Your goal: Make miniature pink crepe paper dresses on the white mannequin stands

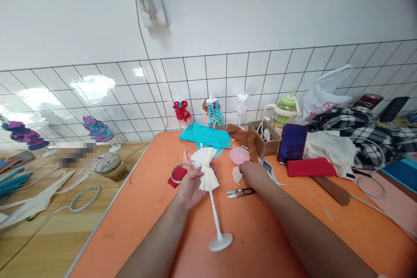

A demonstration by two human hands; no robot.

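While the left grip pinches the mannequin (cream-draped), the right grip is unclear.

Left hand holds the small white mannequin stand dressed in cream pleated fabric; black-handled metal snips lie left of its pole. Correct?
Wrong side: in the head view the black-handled metal snips lie right of the pole. The left hand does hold the small white mannequin stand dressed in cream pleated fabric.
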